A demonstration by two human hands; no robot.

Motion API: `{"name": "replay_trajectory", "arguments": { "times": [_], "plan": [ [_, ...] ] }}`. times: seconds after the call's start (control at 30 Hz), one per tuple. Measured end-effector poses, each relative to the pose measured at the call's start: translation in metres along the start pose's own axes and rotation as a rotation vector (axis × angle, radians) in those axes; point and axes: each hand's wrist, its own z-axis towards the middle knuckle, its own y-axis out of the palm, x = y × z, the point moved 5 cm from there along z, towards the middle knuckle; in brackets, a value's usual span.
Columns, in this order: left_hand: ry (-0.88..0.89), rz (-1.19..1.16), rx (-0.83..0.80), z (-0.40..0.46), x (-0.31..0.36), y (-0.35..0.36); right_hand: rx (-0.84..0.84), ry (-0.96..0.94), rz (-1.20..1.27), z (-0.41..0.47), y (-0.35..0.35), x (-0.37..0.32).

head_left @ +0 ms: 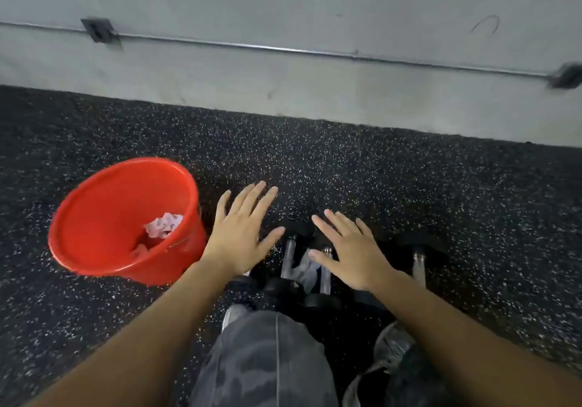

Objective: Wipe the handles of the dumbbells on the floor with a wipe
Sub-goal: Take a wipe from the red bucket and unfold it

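Note:
Three black dumbbells with chrome handles lie side by side on the floor in front of my feet: a left one (288, 258), a middle one (326, 276) and a right one (419, 265). A grey wipe (305, 269) rests between the left and middle handles. My left hand (242, 233) hovers flat with fingers spread, just left of the dumbbells and beside the bucket. My right hand (346, 249) is spread flat over the middle dumbbell, hiding part of it. Neither hand holds anything.
A red bucket (94, 217) stands at the left with a crumpled pinkish wipe (163, 224) inside. The speckled black rubber floor (346, 161) runs to a grey wall (283, 85) with a thin conduit (283, 48). My legs and shoes fill the lower middle.

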Motion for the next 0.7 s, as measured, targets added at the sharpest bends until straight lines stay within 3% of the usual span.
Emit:
{"name": "replay_trajectory", "arguments": {
  "times": [0.33, 0.53, 0.7],
  "plan": [
    [-0.087, -0.075, -0.209, 0.003, -0.049, 0.179, -0.247, -0.07, 0.044, 0.062, 0.156, 0.062],
    [-0.115, -0.106, -0.263, -0.002, -0.062, 0.25, -0.243, -0.106, 0.053, 0.091, 0.215, 0.083],
    [-0.124, -0.122, -0.195, -0.002, -0.069, 0.276, -0.173, -0.204, 0.047, 0.117, 0.246, 0.083]
  ]
}}
